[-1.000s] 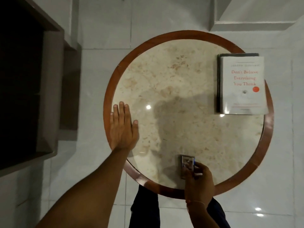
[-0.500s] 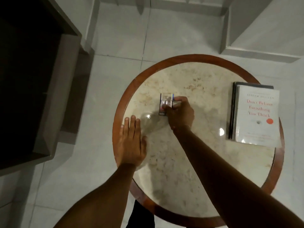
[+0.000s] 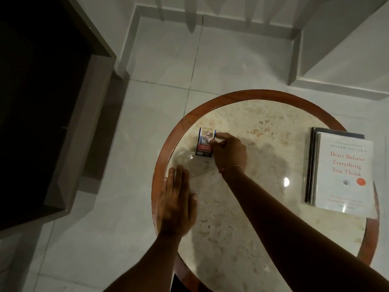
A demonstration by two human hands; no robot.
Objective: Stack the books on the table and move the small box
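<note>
Pinching the right-hand side of the small box (image 3: 205, 142), the right hand (image 3: 229, 153) has its thumb and fingertips closed on the pack, which sits on the marble near the table's far-left rim. A thin bracelet (image 3: 233, 167) circles that wrist. The left hand (image 3: 175, 204) lies flat, palm down, fingers together, holding nothing, its outer edge over the wooden rim at the table's left side.

Half a second ago the box was held a little nearer the middle of the top; a second ago it was at the near edge, close to the body. It now stands closer to the left rim, and the right arm reaches across the table diagonally. The left hand keeps its place on the rim. The books have not moved on the table.

Between the box and the wooden band only a narrow strip of marble shows. The round table (image 3: 263, 98) is bare through its centre and far side, and well apart on the right lies the stack of books (image 3: 343, 173), its near-right corner reaching out over the rim.

Counted: one box, two hands, one table, and a stack of at least two books, a white one titled "Don't Believe Everything You Think" above a darker one (image 3: 339, 132). Pale floor tiles (image 3: 147, 114) surround the table, with a dark cabinet (image 3: 42, 102) to the left.
</note>
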